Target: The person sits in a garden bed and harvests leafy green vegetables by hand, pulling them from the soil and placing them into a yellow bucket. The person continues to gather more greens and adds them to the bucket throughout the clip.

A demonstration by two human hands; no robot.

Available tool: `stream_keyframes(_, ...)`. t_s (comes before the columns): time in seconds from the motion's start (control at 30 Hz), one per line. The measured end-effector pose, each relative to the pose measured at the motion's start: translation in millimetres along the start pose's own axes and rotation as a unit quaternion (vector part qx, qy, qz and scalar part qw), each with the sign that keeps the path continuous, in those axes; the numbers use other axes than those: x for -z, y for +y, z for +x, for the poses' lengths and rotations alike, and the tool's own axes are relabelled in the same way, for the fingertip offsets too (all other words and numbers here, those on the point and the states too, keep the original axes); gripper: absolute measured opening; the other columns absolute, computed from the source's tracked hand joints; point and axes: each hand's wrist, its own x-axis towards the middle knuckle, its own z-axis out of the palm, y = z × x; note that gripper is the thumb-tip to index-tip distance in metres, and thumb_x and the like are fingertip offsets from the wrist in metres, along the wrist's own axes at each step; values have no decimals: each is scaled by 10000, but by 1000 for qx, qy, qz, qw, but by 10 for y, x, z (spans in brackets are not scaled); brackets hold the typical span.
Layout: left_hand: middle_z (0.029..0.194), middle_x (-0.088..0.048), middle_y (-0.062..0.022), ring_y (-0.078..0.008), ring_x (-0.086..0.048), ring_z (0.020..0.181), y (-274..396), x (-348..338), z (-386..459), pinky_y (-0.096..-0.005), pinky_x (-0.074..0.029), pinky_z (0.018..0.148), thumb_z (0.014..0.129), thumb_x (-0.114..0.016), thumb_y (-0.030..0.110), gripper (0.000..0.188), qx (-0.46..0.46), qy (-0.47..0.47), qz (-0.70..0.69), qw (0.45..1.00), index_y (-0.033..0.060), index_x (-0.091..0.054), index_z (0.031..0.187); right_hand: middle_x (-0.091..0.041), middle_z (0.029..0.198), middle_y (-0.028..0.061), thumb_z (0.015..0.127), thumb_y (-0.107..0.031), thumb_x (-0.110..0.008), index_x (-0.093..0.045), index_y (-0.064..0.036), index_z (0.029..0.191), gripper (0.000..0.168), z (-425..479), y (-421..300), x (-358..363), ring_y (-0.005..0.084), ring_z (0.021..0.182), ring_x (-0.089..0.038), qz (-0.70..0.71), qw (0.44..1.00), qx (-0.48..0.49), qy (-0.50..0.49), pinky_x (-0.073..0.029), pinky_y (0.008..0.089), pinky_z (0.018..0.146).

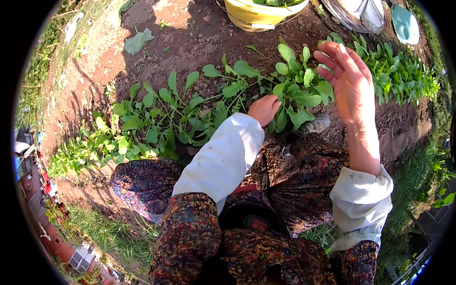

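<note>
A row of leafy green plants (210,103) with rounded leaves grows from brown soil in front of my knees. My left hand (264,109) is down among the stems at the base of a leafy clump (299,91). Its fingertips are partly hidden, so whether they grip a stem does not show. Raised over the right part of the row, my right hand (347,73) has its fingers bent and its palm turned left, with nothing visible in it. Leaves lie just behind and beside its fingers.
Beyond the row stands a yellow bucket (262,16) with greens inside. Further right are a whitish bundle (359,16) and a teal plastic piece (406,25). A loose wilted leaf (138,41) lies on the soil. My shoe (315,124) is close against the plants.
</note>
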Motion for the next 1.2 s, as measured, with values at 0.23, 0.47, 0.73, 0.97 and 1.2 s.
stream_keyframes(0.23,797,-612,-128,-287,-620,695,-466,169,309,-373,-496,654,844,-558,107,266,-51,154,79,984,73,-607,1103,-646,1011,73,905,-234,-582,-601,-19,1049,259,6,24,-4,162,935,-621,-1,1000,-11,-11,-478,282,783)
stream_keyframes(0.47,942,-549,-146,-319,-552,956,-303,182,610,-424,-469,794,749,-596,77,308,-31,-52,181,982,155,-664,1039,-645,1025,87,909,-221,-577,-594,-9,1064,264,37,48,26,168,940,-622,-13,1000,-12,-3,-490,287,777)
stream_keyframes(0.73,925,-573,-100,-311,-574,923,-344,139,747,-443,-482,761,716,-594,104,328,-80,-75,226,968,172,-661,1030,-640,1039,91,912,-216,-571,-589,-5,1067,263,24,46,-7,177,949,-618,-9,1000,-17,-17,-486,292,785)
stream_keyframes(0.97,958,-564,-109,-307,-584,907,-479,180,698,-409,-492,756,751,-639,163,240,-71,-46,211,974,154,-664,989,-627,1065,102,919,-242,-555,-588,-4,1069,283,14,36,-27,192,978,-605,-13,999,-19,-22,-473,304,806)
stream_keyframes(1.2,994,-513,-113,-314,-571,856,-476,357,388,-383,-468,743,814,-640,120,183,-80,15,89,993,55,-632,985,-637,1023,87,900,-243,-585,-599,-8,1043,275,-1,6,-44,172,947,-616,-7,1000,-8,-13,-481,284,784)
